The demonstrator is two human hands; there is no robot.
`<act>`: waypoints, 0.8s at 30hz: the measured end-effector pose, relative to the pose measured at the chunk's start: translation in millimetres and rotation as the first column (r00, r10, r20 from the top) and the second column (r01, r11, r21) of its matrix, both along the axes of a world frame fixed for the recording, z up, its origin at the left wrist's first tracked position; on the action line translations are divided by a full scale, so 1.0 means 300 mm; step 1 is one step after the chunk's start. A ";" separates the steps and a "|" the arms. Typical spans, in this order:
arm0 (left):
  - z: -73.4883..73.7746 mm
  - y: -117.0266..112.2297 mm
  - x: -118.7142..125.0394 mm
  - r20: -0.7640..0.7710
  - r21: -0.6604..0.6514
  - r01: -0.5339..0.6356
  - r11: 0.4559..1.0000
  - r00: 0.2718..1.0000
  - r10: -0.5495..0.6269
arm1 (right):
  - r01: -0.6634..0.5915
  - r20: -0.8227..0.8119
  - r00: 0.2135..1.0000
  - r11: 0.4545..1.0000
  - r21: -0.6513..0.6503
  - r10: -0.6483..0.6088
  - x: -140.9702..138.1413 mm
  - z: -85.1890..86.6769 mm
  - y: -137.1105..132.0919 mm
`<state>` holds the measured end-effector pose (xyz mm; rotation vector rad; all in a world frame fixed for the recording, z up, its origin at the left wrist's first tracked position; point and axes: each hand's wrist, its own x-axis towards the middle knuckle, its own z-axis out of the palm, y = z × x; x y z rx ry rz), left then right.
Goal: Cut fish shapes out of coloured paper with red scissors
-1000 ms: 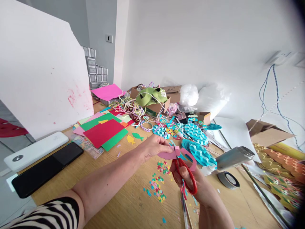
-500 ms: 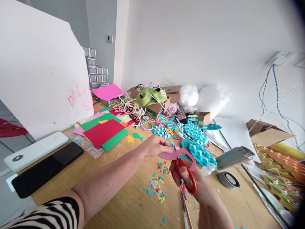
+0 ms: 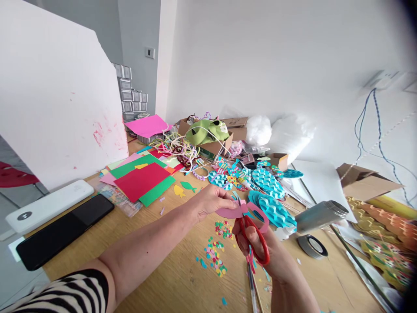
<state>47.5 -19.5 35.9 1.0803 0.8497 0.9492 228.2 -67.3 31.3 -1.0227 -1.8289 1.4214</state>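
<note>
My left hand (image 3: 212, 201) pinches a piece of pink paper (image 3: 230, 212) between thumb and fingers above the table. Red-handled scissors (image 3: 262, 248) sit in my right hand (image 3: 257, 243), with thumb and fingers through the loops. The blades point up and away, lying across the pink paper close to my left fingertips. A curved strip of the same paper hangs to the right, over my right hand. Below the hands lie scattered coloured paper dots (image 3: 215, 256). A yellow paper fish (image 3: 179, 190) and a green paper fish (image 3: 188, 186) rest left of my left hand.
Coloured paper sheets (image 3: 143, 178), a black phone (image 3: 65, 230) and a white device (image 3: 48, 204) lie at left. Blue wavy paper pieces (image 3: 272, 208), a metal bottle (image 3: 321, 215) and its lid (image 3: 312, 246) are at right. A pen (image 3: 251, 284) lies near the front.
Almost nothing differs. My right hand and the scissors have shifted very slightly; my left hand keeps its place on the pink paper.
</note>
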 end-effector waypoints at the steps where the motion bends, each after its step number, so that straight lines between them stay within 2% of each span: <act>1: 0.000 0.000 0.000 0.000 -0.001 0.001 1.000 1.000 -0.001 | 0.006 0.001 1.000 1.000 -0.008 -0.006 -0.001 0.000 0.000; 15: 0.003 -0.002 0.001 0.009 -0.003 0.007 1.000 1.000 -0.007 | 0.036 0.012 0.999 0.999 -0.010 -0.036 -0.003 0.002 -0.006; 24: 0.013 -0.004 -0.007 0.072 -0.140 0.075 0.987 0.995 -0.065 | 0.061 -0.027 0.998 0.997 0.041 -0.060 0.001 0.001 -0.003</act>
